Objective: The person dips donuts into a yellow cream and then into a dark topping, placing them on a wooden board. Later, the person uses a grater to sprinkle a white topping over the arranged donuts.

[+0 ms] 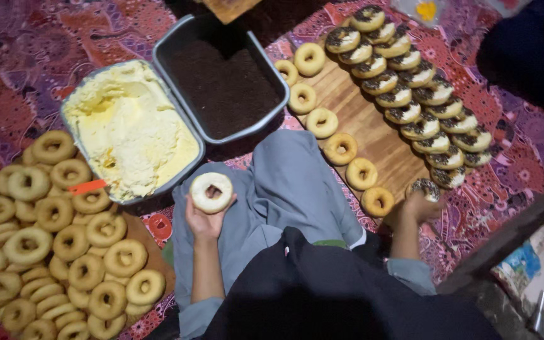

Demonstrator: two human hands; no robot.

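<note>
A cream-coated doughnut (pixel 211 192) is being held up in the left hand (pixel 204 220), fingers curled behind it, over the grey lap. A sprinkled doughnut (pixel 424 187) is being gripped by the right hand (pixel 418 206) at the near end of the wooden board (pixel 373 135); its fingers are being largely hidden in shadow. The plain doughnut pile (pixel 58 239) is being cut off at the left edge.

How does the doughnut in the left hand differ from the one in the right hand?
The doughnut in the left hand is coated in pale cream with no sprinkles; the doughnut in the right hand is covered in dark sprinkles. The first is held up over the lap, its ring facing the camera; the second is down at the wooden board, at the end of the sprinkled rows. Both are ring-shaped.
</note>
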